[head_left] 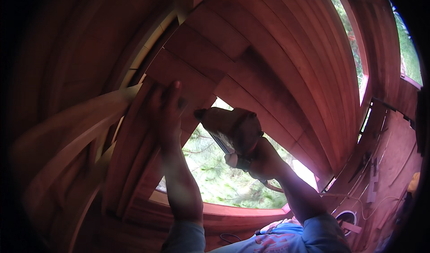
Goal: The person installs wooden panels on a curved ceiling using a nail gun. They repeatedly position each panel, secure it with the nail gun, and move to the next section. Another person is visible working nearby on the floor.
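Reddish wooden planks all around me. Far left, pale beam. Next, my left hand raised at planks, one finger pointing up; too dim, cannot tell whether fingers pinch anything. Middle: power tool, nail-gun shape, before bright window opening with green foliage beyond, nose toward my left hand. My right hand wraps around it; hose loops below. Far right, low down, round white-rimmed thing.
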A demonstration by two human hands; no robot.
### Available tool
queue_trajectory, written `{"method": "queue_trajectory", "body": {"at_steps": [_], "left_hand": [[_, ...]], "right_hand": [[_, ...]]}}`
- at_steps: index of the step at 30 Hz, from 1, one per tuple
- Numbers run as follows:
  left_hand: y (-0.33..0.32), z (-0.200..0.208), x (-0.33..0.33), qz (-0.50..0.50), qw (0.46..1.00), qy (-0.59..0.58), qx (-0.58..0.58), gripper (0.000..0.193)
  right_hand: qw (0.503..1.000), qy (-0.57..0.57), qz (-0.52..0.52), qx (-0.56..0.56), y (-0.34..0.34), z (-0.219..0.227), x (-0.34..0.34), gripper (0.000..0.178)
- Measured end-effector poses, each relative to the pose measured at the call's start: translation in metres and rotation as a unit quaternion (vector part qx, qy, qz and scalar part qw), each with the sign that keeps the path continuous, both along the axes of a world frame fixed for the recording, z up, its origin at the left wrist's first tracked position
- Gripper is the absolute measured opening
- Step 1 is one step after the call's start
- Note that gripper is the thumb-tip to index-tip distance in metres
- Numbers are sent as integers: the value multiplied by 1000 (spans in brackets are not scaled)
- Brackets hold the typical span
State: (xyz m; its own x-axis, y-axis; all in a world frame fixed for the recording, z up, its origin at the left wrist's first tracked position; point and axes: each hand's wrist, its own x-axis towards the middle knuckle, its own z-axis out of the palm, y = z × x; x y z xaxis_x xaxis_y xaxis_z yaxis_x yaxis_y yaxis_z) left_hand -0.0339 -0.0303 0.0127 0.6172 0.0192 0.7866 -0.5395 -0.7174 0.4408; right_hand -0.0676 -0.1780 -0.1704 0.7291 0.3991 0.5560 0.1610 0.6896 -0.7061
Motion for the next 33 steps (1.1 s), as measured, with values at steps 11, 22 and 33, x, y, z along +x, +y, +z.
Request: {"method": "queue_trajectory", "body": {"at_steps": [11,22,33], "left_hand": [[8,1,7,48,996,-34,64,31],[11,0,10,49,996,-36,65,33],[8,-3,9,2,995,58,-82,30]], "right_hand": [[1000,-1,-7,-2,2,9,-8,34],[997,35,8,-72,-1,13,0,38],[999,20,16,-28,-6,9,-3,44]]}}
